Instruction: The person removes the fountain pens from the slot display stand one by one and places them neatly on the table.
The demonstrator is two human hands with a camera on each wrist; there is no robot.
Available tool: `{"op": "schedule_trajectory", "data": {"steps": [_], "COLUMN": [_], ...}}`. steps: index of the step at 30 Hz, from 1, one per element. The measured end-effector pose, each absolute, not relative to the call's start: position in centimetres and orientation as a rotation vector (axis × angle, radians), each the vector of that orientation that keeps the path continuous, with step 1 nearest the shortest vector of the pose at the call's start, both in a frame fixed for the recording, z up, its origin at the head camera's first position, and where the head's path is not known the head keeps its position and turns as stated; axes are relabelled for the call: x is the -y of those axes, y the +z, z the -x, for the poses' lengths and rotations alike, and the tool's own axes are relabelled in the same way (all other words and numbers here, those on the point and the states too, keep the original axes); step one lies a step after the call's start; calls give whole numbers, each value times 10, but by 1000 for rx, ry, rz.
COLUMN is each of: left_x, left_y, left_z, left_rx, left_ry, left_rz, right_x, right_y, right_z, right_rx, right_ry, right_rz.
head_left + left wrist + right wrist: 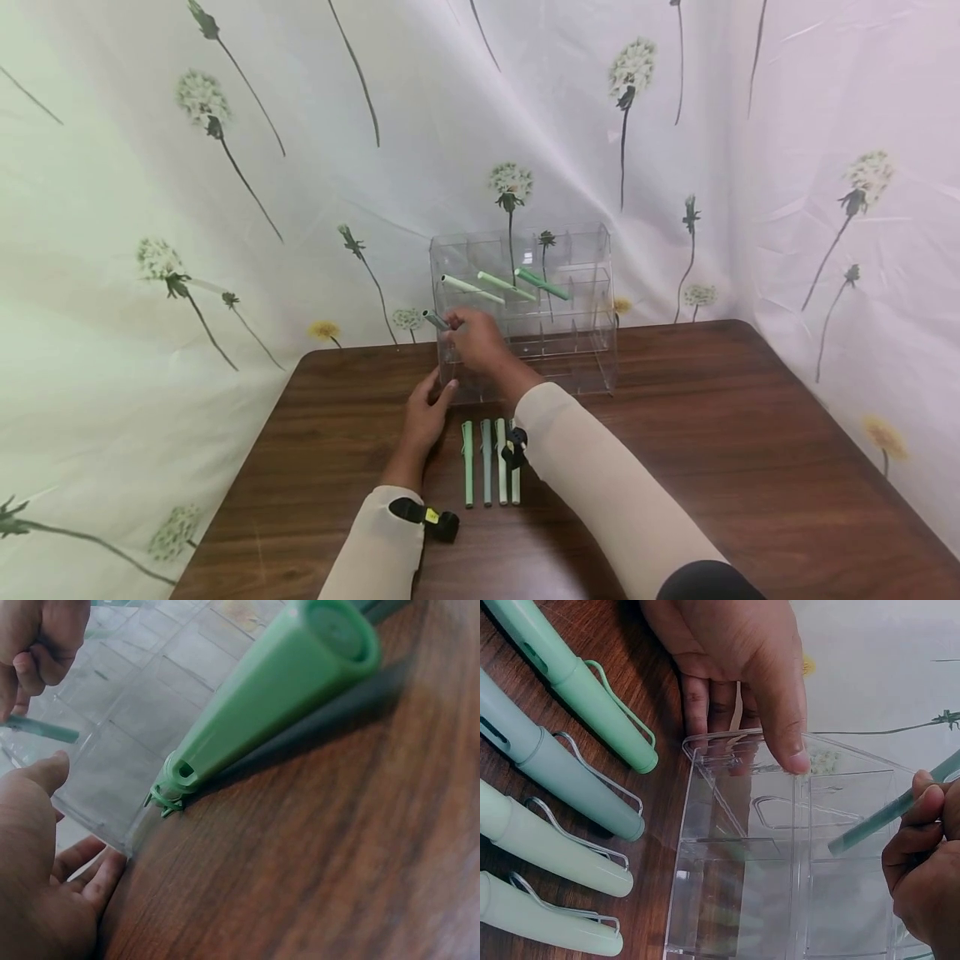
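Observation:
A clear acrylic organizer (570, 350) stands at the back of the wooden table, with three green pens (510, 286) slanting in its upper compartments. My right hand (459, 325) pinches a grey-green pen (434, 318) at the organizer's left side, its tip pointing into a compartment (889, 814). My left hand (438, 393) rests against the organizer's front left corner with straight fingers; the thumb (787, 742) lies on the rim (727, 739). Several capped green pens (486, 450) lie side by side in front of the organizer, between my forearms.
A dandelion-print sheet (225, 208) hangs close behind and around the table. The table's right half (750, 433) is bare wood. In the left wrist view a light green pen (262, 705) lies right beside the organizer's base (142, 697).

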State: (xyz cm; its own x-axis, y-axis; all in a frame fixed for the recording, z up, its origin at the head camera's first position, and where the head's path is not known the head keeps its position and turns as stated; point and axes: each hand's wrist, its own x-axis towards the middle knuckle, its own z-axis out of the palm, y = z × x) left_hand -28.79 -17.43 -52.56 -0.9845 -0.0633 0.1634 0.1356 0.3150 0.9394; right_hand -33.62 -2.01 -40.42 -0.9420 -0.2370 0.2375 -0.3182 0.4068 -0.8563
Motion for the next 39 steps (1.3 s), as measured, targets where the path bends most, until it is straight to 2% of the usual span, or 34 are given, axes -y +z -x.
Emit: {"op": "schedule_trajectory", "data": {"steps": [12,39], "left_x": [173,175], "left_y": [-524,-523], "left_z": [289,288], "left_rx": [2417,2425], "left_ry": [-1743,-1733], "left_rz": [71,51], "right_x": [13,-8], "right_y": [-397,-366], "right_z": [332,312], "right_rx": [2473,2214], "right_ry": [1382,1642], "right_rz": [-613,-685]}}
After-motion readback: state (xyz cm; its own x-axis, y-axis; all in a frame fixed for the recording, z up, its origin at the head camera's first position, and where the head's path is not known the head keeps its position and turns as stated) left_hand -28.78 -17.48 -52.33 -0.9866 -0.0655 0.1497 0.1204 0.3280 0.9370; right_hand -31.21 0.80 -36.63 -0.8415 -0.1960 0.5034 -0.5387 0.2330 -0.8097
